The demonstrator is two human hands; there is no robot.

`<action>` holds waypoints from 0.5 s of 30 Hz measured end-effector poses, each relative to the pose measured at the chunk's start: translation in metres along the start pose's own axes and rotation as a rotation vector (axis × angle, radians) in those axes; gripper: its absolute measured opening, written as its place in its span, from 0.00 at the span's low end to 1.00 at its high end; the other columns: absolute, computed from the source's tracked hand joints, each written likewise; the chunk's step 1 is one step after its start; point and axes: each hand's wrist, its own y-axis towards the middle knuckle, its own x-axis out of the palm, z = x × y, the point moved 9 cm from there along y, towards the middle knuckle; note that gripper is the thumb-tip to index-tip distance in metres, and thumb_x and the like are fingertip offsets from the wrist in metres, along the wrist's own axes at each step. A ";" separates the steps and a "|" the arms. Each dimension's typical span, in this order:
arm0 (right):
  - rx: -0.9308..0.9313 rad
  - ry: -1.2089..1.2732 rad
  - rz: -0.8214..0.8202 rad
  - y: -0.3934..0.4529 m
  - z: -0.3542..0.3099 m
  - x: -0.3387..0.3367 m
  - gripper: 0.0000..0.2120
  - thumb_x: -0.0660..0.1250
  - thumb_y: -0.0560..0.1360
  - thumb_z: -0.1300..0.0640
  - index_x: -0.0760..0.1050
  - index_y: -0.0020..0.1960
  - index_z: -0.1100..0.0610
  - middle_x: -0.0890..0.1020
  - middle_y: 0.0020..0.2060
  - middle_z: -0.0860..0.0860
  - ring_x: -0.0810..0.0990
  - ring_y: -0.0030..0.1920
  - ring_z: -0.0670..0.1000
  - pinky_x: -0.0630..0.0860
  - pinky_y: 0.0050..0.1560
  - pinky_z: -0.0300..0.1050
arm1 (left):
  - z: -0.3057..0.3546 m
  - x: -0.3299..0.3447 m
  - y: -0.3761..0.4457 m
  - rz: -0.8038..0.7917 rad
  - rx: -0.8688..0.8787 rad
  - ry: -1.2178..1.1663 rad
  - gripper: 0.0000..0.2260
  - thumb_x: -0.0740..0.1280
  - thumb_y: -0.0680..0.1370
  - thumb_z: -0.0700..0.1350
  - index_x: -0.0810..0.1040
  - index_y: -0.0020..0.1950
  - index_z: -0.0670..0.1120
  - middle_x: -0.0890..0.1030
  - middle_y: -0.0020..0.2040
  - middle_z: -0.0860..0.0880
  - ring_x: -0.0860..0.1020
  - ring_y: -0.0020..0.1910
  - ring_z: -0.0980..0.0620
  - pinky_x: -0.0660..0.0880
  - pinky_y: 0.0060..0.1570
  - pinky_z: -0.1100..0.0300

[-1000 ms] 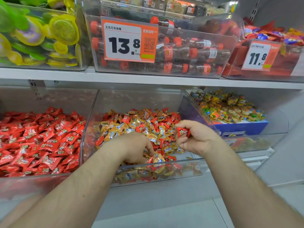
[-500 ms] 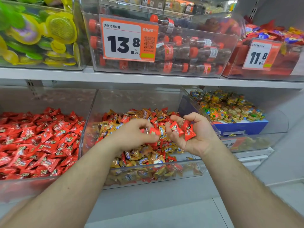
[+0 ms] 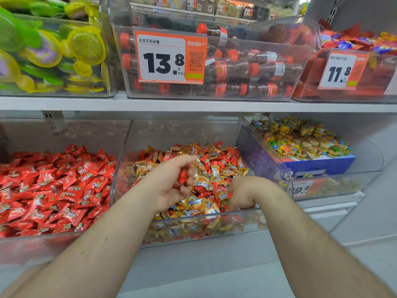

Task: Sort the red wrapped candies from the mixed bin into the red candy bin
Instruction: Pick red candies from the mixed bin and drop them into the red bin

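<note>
Sorting under way: a red wrapped candy (image 3: 183,177) sits in the curled fingers of the left hand (image 3: 171,181), which grasps it above the mixed bin (image 3: 193,230). Just to the right of that hand, the right hand (image 3: 241,193) is buried knuckle-down among the wrappers near the bin's front wall; its fingertips are hidden, so whether it grips anything cannot be told. Around both hands the mixed heap shows many red pieces scattered among the gold wrapped candies (image 3: 202,181), in front of, behind and between the hands, so by this evidence a large share of the sorting remains. Left of the left hand, across the clear divider, lies the red candy bin (image 3: 32,246), already well filled with uniformly red pieces. The grasped candy has not yet crossed that divider. Farther out, beyond the right hand, a bin of multicoloured sweets (image 3: 300,140) stands apart, and a shelf (image 3: 193,105) above carries price-tagged bins.
</note>
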 end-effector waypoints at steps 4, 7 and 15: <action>-0.005 -0.022 0.040 0.005 0.002 0.001 0.11 0.63 0.72 0.63 0.67 0.32 0.58 0.69 0.30 0.52 0.65 0.29 0.51 0.62 0.28 0.42 | 0.009 0.007 0.001 0.072 0.179 0.581 0.14 0.70 0.77 0.50 0.70 0.36 0.48 0.75 0.36 0.43 0.74 0.33 0.48 0.65 0.31 0.61; -0.030 0.291 0.120 -0.007 0.011 -0.015 0.08 0.71 0.70 0.58 0.75 0.35 0.59 0.74 0.29 0.53 0.70 0.28 0.51 0.65 0.29 0.40 | 0.015 0.024 0.001 0.097 0.363 1.137 0.12 0.72 0.74 0.57 0.75 0.46 0.51 0.77 0.40 0.52 0.76 0.39 0.53 0.69 0.35 0.61; -0.213 1.100 -0.024 -0.037 0.014 -0.015 0.10 0.69 0.76 0.55 0.78 0.38 0.58 0.73 0.28 0.51 0.68 0.27 0.47 0.58 0.25 0.37 | 0.009 0.063 0.005 -0.067 0.606 1.305 0.16 0.67 0.78 0.58 0.77 0.62 0.54 0.81 0.55 0.53 0.78 0.55 0.51 0.74 0.51 0.58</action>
